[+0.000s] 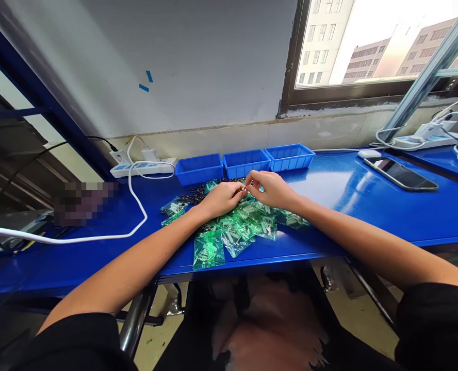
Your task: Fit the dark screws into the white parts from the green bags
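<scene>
My left hand [223,198] and my right hand [268,188] meet over a heap of small clear-green plastic bags [239,226] on the blue table. The fingertips of both are closed in a pinch around something small and whitish, too tiny to name. Pale plugs and small metal pieces show inside the bags. One bag [209,251] lies nearest the front edge. Just left of my left hand is a pile of dark screws [195,196], partly hidden behind it.
Three blue bins, a left [199,169], a middle [246,163] and a right one [290,156], stand in a row behind my hands. A power strip [142,168] with a white cable [138,202] is at the left. On the right lies a phone [401,173].
</scene>
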`<action>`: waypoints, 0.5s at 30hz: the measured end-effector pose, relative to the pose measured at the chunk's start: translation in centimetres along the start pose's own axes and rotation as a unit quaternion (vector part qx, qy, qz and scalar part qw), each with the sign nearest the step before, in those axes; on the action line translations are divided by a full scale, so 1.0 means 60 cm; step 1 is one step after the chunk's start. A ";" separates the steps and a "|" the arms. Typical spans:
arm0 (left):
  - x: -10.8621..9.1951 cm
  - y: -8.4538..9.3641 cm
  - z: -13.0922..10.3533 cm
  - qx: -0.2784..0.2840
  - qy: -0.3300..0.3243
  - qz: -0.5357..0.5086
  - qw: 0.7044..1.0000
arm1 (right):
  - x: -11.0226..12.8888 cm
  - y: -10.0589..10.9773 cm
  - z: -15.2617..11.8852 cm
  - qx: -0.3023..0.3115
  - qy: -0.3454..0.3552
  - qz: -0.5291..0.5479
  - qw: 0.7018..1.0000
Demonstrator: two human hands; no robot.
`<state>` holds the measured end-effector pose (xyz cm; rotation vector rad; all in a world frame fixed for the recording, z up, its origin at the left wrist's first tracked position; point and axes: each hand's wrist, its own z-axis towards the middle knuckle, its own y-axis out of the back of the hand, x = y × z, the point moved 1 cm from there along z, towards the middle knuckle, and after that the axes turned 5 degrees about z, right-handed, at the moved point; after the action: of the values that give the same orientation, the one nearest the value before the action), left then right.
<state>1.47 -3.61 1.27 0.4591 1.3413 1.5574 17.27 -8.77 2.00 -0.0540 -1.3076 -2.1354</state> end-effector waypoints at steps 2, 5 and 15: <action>0.000 0.000 0.000 0.003 0.001 0.004 1.000 | -0.001 -0.001 0.000 -0.001 0.002 0.001 1.000; 0.000 0.001 0.000 0.004 0.003 0.013 1.000 | -0.002 -0.001 0.000 -0.006 0.000 0.000 1.000; 0.001 -0.002 0.000 -0.002 -0.005 0.035 0.999 | 0.001 0.001 0.001 -0.009 -0.007 -0.009 1.000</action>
<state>1.46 -3.56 1.15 0.5155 1.3275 1.6117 17.25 -8.79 2.08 -0.0648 -1.3005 -2.1659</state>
